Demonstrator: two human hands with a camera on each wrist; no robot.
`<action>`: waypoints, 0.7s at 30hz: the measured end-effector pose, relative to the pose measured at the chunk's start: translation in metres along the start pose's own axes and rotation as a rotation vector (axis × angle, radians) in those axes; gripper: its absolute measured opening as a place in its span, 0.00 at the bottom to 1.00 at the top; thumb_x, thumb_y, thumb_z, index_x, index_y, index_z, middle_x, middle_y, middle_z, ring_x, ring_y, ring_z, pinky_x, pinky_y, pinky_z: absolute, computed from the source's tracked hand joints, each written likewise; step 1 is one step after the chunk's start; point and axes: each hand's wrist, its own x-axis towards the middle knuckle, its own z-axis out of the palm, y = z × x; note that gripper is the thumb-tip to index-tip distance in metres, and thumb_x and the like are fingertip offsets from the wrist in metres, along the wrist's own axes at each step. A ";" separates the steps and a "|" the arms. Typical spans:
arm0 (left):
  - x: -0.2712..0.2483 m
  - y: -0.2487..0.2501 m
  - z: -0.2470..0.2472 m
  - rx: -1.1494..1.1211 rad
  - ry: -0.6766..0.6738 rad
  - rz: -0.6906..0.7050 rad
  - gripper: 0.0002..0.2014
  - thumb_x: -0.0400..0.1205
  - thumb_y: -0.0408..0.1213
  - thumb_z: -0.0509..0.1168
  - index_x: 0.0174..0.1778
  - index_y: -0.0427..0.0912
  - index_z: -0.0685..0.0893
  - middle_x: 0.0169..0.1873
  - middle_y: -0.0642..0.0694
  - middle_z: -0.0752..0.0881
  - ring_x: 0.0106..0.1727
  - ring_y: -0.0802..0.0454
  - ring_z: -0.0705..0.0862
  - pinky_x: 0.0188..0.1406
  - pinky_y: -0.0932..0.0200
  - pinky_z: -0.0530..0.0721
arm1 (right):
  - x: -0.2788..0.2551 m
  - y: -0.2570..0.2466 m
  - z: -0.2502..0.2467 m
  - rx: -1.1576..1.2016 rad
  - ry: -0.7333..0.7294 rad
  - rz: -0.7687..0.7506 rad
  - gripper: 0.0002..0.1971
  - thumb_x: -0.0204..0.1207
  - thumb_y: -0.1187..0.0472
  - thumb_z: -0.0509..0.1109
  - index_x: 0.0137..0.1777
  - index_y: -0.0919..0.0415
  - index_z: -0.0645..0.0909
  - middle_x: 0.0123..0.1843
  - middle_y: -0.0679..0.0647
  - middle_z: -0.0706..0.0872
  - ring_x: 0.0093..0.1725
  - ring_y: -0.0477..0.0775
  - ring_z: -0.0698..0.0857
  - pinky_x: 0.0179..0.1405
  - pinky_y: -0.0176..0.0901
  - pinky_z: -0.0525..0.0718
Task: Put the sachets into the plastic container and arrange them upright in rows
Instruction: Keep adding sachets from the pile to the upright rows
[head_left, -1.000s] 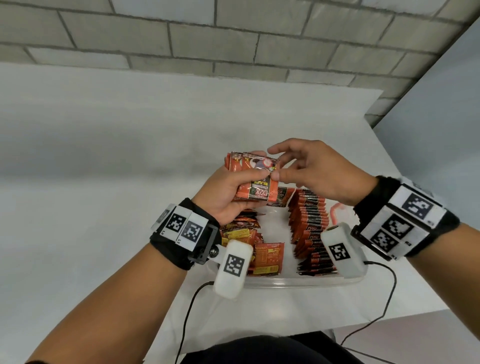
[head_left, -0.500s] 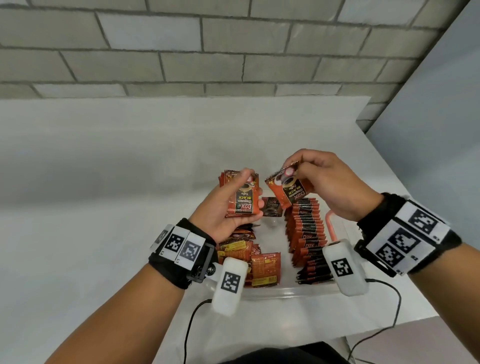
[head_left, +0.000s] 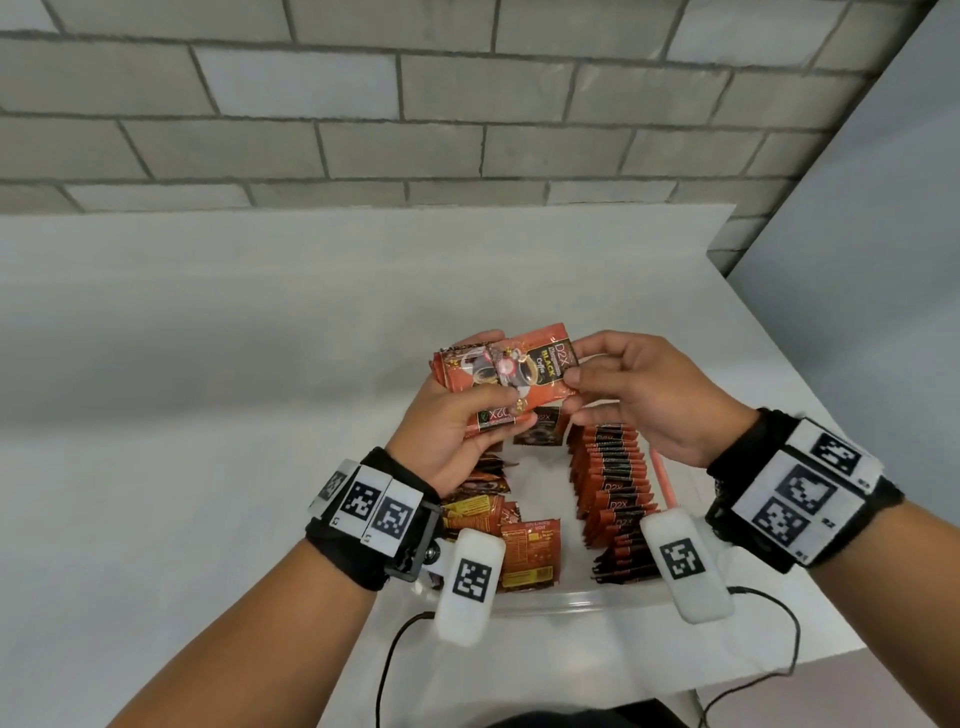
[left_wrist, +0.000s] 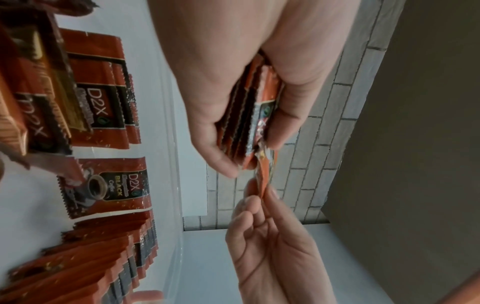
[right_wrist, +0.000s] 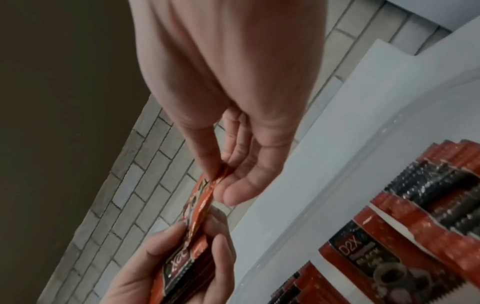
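Now the right hand (head_left: 639, 400) has brought its sachet (head_left: 540, 366) onto the stack (head_left: 467, 384) the left hand (head_left: 452, 436) grips above the container (head_left: 561, 603), pinching one edge; it looks light, thin and slippery.

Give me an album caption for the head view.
Left hand grips orange coffee sachets; right hand pinches one.
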 end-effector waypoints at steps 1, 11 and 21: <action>0.000 0.001 -0.001 0.012 0.015 -0.002 0.22 0.70 0.24 0.68 0.58 0.45 0.81 0.55 0.40 0.87 0.56 0.40 0.86 0.52 0.44 0.86 | 0.002 -0.001 -0.003 -0.024 0.021 -0.029 0.08 0.76 0.70 0.70 0.52 0.62 0.82 0.37 0.56 0.90 0.33 0.50 0.86 0.36 0.39 0.88; 0.006 0.018 -0.020 -0.019 0.270 0.089 0.01 0.80 0.33 0.65 0.46 0.43 0.81 0.37 0.47 0.84 0.37 0.52 0.84 0.40 0.55 0.83 | 0.026 -0.013 -0.016 -1.139 -0.009 -0.102 0.03 0.78 0.60 0.70 0.47 0.56 0.85 0.44 0.48 0.88 0.35 0.40 0.80 0.32 0.28 0.73; 0.001 0.020 -0.019 0.001 0.215 0.051 0.04 0.79 0.32 0.67 0.48 0.42 0.81 0.39 0.45 0.83 0.36 0.52 0.84 0.38 0.55 0.82 | 0.044 0.014 0.011 -1.506 -0.101 -0.058 0.09 0.79 0.62 0.66 0.54 0.54 0.87 0.54 0.54 0.88 0.53 0.55 0.84 0.55 0.48 0.81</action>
